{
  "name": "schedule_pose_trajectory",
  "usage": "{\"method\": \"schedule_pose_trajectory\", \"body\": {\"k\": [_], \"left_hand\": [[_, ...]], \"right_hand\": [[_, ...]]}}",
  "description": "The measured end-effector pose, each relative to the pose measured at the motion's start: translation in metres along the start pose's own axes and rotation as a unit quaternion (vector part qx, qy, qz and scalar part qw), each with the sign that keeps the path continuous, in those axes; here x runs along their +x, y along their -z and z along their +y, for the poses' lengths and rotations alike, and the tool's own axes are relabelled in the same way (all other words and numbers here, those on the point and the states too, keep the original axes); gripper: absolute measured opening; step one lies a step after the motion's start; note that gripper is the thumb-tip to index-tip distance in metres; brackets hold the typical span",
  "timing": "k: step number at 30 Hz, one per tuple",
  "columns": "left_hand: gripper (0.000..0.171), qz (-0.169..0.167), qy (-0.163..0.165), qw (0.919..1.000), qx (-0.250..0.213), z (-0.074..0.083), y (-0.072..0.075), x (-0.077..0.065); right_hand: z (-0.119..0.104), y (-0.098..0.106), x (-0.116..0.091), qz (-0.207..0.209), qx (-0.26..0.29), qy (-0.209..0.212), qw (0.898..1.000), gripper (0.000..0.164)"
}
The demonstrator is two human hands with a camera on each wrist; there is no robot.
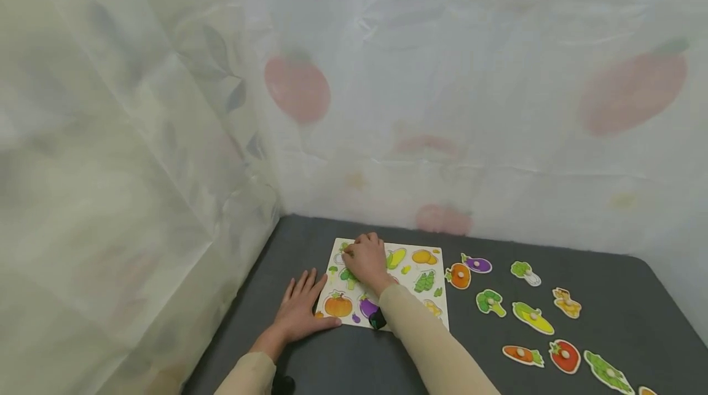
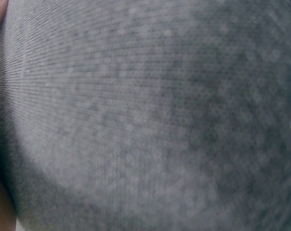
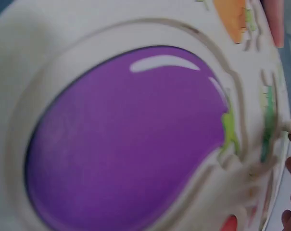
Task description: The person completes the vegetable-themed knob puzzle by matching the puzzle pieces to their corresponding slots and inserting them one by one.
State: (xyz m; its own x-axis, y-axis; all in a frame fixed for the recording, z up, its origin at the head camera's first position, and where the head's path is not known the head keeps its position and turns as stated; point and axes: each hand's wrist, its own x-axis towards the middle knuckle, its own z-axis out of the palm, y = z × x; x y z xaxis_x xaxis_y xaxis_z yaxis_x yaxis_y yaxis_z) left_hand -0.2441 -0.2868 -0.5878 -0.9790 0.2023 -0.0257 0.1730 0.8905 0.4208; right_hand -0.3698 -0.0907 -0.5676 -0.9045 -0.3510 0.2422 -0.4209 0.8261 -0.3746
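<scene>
- A left hand [image 1: 301,309] comes in from a cream cloth sleeve [image 1: 249,373]. It lies flat on the dark grey counter [image 1: 343,361], its grip spread wide, with the thumb at the near left corner of the board.
- The white square puzzle board [image 1: 408,289] has veggie pictures in cut-out dips. One dip, with a purple eggplant picture [image 3: 121,144], looks bare.
- A right hand [image 1: 366,262] reaches over the board to its far left part. The arm slants in from the near right, the back of the hand is up and the fingers are bent. Its grip seems to pinch a small pale round knob [image 3: 285,126] — I can't tell which veggie is under it.
- My guess is that a piece is being fitted in its dip. The next move would call for a little wiggle, a soft push, then letting go.
- Just right of the board are a flat orange pumpkin piece [image 1: 458,276] and a flat purple eggplant piece [image 1: 477,264].
- Farther right lie more knobbed pieces — a green broccoli piece [image 1: 490,303], a yellow corn piece [image 1: 533,317] and a round red tomato piece [image 1: 565,356] among them.
</scene>
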Motion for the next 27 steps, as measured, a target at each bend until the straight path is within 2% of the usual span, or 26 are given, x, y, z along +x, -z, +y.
{"method": "schedule_pose_trajectory", "body": {"k": [5,9,14,21,27], "left_hand": [[0.114,0.011,-0.007,0.9999,0.002,-0.005,0.001,0.004],[0.115,0.013,-0.014,0.9998,0.002,-0.007,0.001,0.009],[0.115,0.011,-0.019,0.9997,-0.003,-0.008,0.000,0.015],[0.115,0.017,-0.027,0.9995,0.009,-0.007,0.000,0.024],[0.117,-0.009,-0.009,0.9996,0.026,-0.009,0.000,0.030]], "right_hand": [[0.013,0.014,0.003,-0.008,0.034,0.005,0.999,0.034],[0.035,0.041,0.001,0.007,0.094,-0.001,0.996,0.034],[0.063,0.077,-0.005,0.028,0.137,0.002,0.990,0.034],[0.098,0.116,-0.024,0.053,0.174,0.008,0.983,0.036],[0.126,0.139,-0.045,0.066,0.205,0.009,0.976,0.036]]}}
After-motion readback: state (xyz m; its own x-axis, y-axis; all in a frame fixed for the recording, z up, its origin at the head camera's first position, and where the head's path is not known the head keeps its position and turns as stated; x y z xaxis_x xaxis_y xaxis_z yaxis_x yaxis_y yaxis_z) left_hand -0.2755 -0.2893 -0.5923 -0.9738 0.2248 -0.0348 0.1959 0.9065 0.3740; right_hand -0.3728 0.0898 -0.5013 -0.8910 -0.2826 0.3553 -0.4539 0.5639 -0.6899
